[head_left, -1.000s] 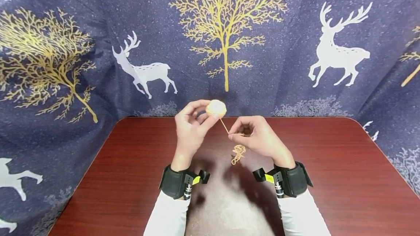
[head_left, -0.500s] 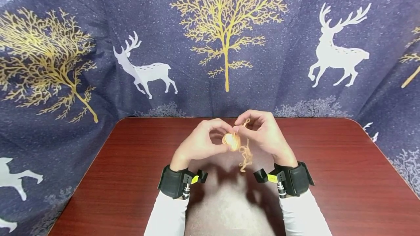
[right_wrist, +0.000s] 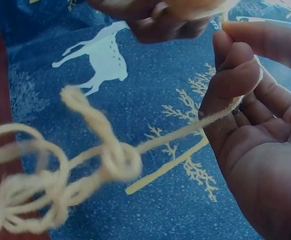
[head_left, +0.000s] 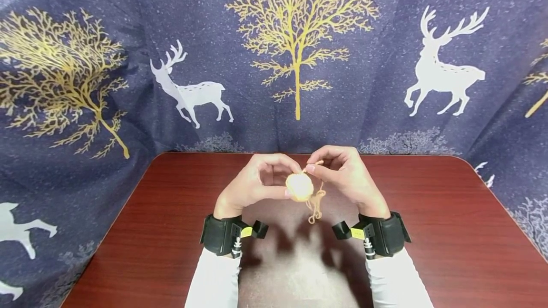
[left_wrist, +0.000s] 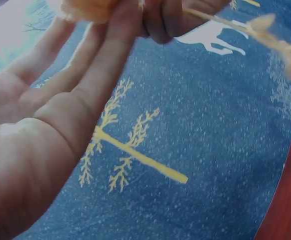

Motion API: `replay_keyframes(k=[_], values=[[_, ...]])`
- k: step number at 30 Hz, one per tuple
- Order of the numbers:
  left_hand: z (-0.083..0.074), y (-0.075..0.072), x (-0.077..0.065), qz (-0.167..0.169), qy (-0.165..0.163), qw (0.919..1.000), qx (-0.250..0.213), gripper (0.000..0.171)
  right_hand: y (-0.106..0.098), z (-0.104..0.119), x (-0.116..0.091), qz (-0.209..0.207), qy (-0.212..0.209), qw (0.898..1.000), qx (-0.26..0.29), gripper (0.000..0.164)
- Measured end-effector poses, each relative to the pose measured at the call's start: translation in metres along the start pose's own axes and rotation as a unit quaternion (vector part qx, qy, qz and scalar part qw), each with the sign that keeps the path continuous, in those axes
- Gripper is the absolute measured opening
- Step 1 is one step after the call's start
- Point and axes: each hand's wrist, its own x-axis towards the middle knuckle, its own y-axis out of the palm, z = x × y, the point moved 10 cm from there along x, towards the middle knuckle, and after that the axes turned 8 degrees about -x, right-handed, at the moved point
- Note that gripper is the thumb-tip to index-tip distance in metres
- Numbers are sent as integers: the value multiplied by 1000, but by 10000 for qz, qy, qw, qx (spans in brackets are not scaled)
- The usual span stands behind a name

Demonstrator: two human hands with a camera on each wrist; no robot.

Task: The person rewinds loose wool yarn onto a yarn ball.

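A small ball of pale yellow yarn [head_left: 299,187] is held above the table between the thumb and fingers of my left hand [head_left: 257,182]. My right hand [head_left: 344,172], just to its right, pinches the yarn strand between thumb and forefinger, close to the ball's upper edge. From the right fingers a loose tangle of yarn [head_left: 316,207] dangles below. The right wrist view shows the strand running across the fingers to looped, knotted yarn [right_wrist: 118,160]. In the left wrist view only the underside of the ball [left_wrist: 88,10] shows, at the top edge.
Beneath the hands lies a dark red wooden table [head_left: 167,232], bright with glare in the middle front. A blue cloth backdrop [head_left: 265,132] with white deer and golden trees hangs behind it. Each wrist wears a black camera band [head_left: 220,234].
My left hand has brought the yarn ball down and rightward, close to the right hand; the strand stretched between them has shortened. Lately the left hand has shifted slightly left, turning the ball.
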Motion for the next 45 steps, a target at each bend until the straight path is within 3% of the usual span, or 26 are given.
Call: replay_keyframes(k=[3, 7, 11, 14, 16, 19, 22, 28, 30, 33, 36, 39, 42, 45], values=[[-10, -5, 2, -400, 540, 9974, -258, 33, 2, -2, 1, 68, 7, 9997, 220, 7], [-20, -15, 2, -1124, 1223, 9845, -559, 36, 6, -2, 2, 183, -22, 9991, 389, 7], [-22, -25, 0, -1799, 1570, 9654, -1045, 44, 7, -1, 2, 162, -32, 9998, 138, 6], [-20, -33, -3, -2320, 1668, 9516, -1133, 42, 9, 0, 2, 193, -24, 9998, -15, 9], [-19, -38, -5, -2705, 1661, 9440, -897, 39, 11, 0, 2, 245, -43, 9997, -48, 11], [-18, -44, -9, -3227, 1519, 9341, -125, 33, 14, 1, 2, 316, -74, 9995, -35, 10], [-17, -45, -9, -3431, 1331, 9260, 836, 35, 15, 1, 2, 310, -91, 9995, -16, 7], [-13, -36, -4, -3038, 936, 9238, 2136, 35, 8, 2, 2, 23, -49, 9999, -117, 7], [-8, -34, -2, -2755, 623, 9306, 2328, 34, 5, 2, 1, -92, -54, 9999, -104, 7], [3, -28, 2, -2085, 11, 9493, 2351, 33, -1, 3, 0, -266, -68, 9996, -3, 7], [14, -18, 4, -1270, -448, 9717, 1940, 32, -6, 4, -1, -431, -60, 9990, 109, 7], [16, -7, 4, -617, -479, 9902, 1160, 33, -10, 3, -1, -571, -8, 9983, 146, 7], [9, 0, 3, -301, -254, 9987, 316, 36, -10, 2, -1, -594, 3, 9979, 240, 7], [0, 1, 2, -347, 72, 9993, -122, 36, -8, 1, 0, -544, -24, 9980, 316, 8]])
